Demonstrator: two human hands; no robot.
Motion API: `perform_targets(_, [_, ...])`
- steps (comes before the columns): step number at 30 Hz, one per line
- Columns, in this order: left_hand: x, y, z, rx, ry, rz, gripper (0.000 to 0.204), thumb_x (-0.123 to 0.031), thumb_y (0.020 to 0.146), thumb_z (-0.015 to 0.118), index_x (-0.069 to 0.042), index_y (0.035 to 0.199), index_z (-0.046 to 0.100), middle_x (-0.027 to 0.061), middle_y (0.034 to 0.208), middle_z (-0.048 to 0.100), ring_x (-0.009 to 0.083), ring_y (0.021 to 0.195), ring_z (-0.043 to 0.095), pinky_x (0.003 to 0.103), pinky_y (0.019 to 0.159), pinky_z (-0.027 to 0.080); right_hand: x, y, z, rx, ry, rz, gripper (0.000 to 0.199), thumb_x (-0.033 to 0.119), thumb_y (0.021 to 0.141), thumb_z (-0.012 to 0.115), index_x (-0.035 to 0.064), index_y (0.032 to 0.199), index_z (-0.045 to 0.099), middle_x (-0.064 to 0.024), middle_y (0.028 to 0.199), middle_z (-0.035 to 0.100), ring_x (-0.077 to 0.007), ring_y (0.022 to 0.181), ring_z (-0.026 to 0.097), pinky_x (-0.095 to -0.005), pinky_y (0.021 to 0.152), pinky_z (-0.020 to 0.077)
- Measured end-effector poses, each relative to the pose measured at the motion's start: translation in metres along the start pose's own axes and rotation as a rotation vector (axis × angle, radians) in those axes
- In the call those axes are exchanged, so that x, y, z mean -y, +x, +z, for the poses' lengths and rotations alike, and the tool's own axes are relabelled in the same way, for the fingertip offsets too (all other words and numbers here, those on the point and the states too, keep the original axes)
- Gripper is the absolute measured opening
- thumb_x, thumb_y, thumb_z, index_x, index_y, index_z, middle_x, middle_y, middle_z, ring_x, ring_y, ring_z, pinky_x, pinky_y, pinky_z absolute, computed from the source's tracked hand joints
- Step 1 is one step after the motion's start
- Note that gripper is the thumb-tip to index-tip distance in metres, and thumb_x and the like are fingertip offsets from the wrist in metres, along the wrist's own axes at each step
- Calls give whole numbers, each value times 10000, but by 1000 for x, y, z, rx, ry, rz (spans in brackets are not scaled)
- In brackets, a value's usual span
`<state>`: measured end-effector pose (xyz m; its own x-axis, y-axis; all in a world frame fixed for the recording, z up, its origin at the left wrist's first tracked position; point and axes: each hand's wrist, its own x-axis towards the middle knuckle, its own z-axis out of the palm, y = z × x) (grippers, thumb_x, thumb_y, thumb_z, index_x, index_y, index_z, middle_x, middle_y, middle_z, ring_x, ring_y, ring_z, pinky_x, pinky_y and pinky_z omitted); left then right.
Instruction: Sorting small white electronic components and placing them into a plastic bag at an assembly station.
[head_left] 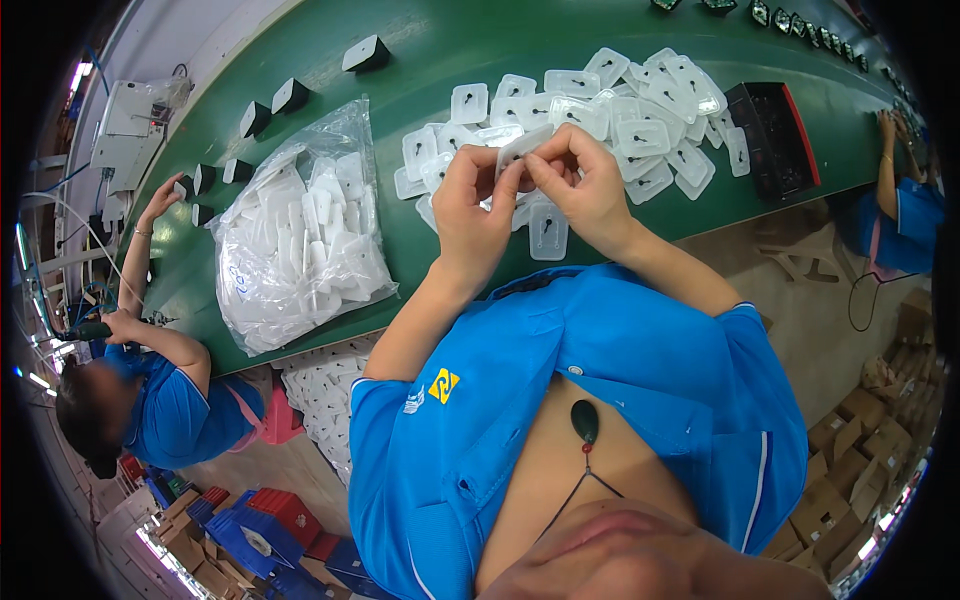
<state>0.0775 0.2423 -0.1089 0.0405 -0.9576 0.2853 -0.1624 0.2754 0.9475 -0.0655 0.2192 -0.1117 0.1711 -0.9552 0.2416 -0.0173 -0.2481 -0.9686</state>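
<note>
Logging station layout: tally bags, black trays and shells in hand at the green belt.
Clear bag of white parts: 1
Black tray: 1
Clear shell, pinched by left hand and right hand: 1
Total: 3

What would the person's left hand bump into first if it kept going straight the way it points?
Probably the pile of clear plastic blister trays on the green table, just beyond the left hand; depth is hard to judge.

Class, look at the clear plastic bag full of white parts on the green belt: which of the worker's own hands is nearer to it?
Left. The left hand is just right of the plastic bag; the right hand lies farther right, both pinching one clear blister shell.
</note>
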Motion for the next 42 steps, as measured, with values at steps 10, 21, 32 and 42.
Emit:
perform_targets(10, [-8,1,2,50,-395,-191,168,-33,894,571,32,988,448,151,844,599,213,752,659,267,682,564,13,8,-27,0,-198,-54,104,100,813,652,44,871,587,-15,817,534,-85,649,445,-197,592,386])
perform_targets(21, [-4,-5,0,128,-276,-167,157,-25,898,557,29,989,442,160,854,603,230,760,669,277,682,567,8,12,-33,213,-268,-14,168,120,781,680,28,888,589,-34,808,548,-118,631,459,-209,579,385])
perform_targets(32, [-5,-5,-5,137,-278,-209,244,-27,927,494,36,1158,442,165,920,601,233,777,661,285,714,559,2,6,-34,170,-127,105,152,96,777,682,23,872,587,-18,731,540,-90,590,440,-205,540,365])
perform_targets(42, [7,2,-26,-33,-248,-146,273,-67,939,487,15,1198,469,163,1001,606,201,745,634,241,640,512,-20,20,-71,-1,-338,188,182,45,799,634,26,980,625,-24,763,562,-94,598,453,-211,538,375])
